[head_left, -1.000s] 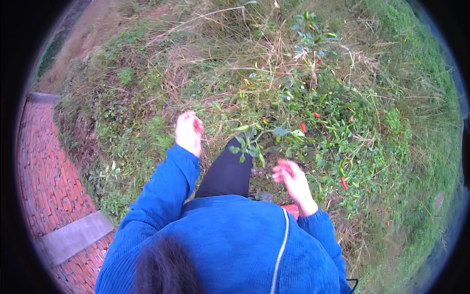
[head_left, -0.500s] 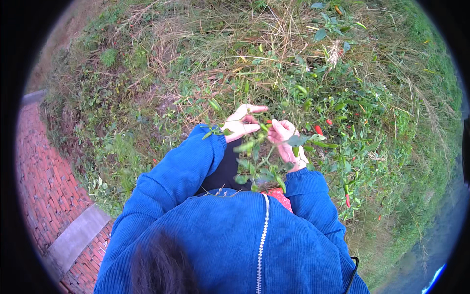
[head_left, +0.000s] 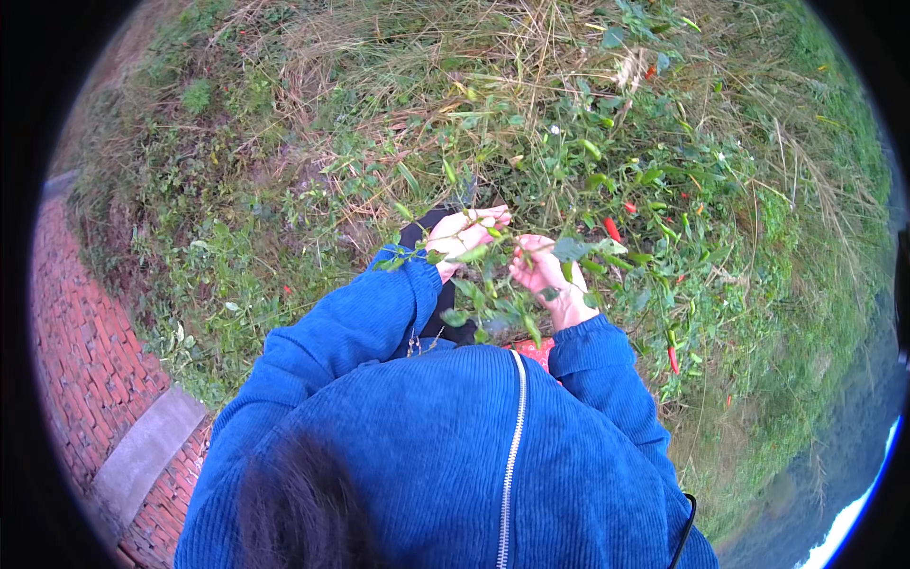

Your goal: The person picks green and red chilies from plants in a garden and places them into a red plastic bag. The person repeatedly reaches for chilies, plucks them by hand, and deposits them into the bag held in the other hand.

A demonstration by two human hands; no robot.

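A chili plant's leafy stems (head_left: 512, 308) with slim green chilies cross in front of both my hands. My left hand (head_left: 460, 235) is held among them, palm partly turned up, with its lower fingers curled in and partly hidden by leaves. What lies inside it I cannot make out. Just to its right, my right hand (head_left: 542, 270) has thumb and fingertips pinched together, and leaves cover part of it. Whatever is in that pinch is too small to name. A red chili (head_left: 611, 229) hangs beyond the right hand, and another red chili (head_left: 673, 360) hangs nearer my right sleeve.
More chili plants (head_left: 654, 204) with green and red fruit spread to the right. Dry grass (head_left: 512, 47) lies tangled ahead. At the left runs a red brick path (head_left: 85, 322) with a grey slab (head_left: 150, 453). Something red (head_left: 531, 353) sits low by my right forearm.
The red chili that showed between my hands is no longer visible there. My left fingers have drawn closer together, and my right hand has moved slightly nearer to me. The view has shifted a little.
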